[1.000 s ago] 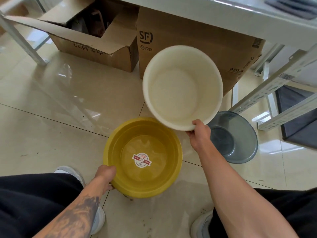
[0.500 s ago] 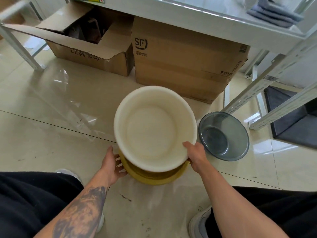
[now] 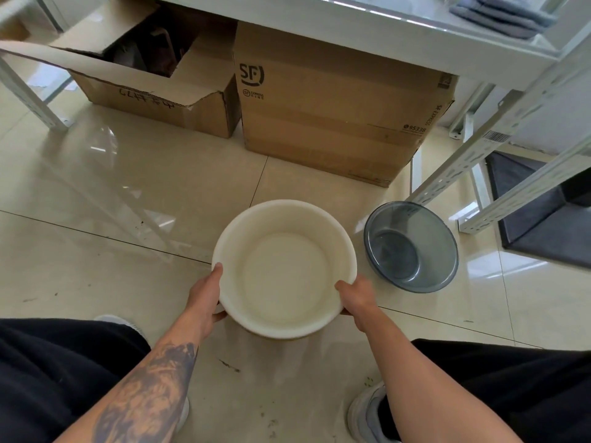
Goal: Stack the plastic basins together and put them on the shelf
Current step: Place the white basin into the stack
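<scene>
A white plastic basin [image 3: 284,276] sits nested in the yellow basin, which it hides completely. My left hand [image 3: 204,298] grips the stack at its left rim, thumb on the white edge and fingers underneath. My right hand [image 3: 356,295] grips the right rim the same way. A translucent grey basin [image 3: 412,247] rests alone on the floor tiles just to the right of the stack. The white metal shelf [image 3: 415,30] spans the top of the view above the boxes.
Two cardboard boxes stand under the shelf: an open one [image 3: 153,78] at left, a closed SF box [image 3: 335,103] behind the basins. Perforated shelf uprights [image 3: 499,148] slant at the right beside a dark mat [image 3: 540,215]. My knees and shoes frame the bottom.
The white basin came down from the air into the yellow basin and now covers it fully. My left hand shifted from the yellow rim onto the stack's left side.
</scene>
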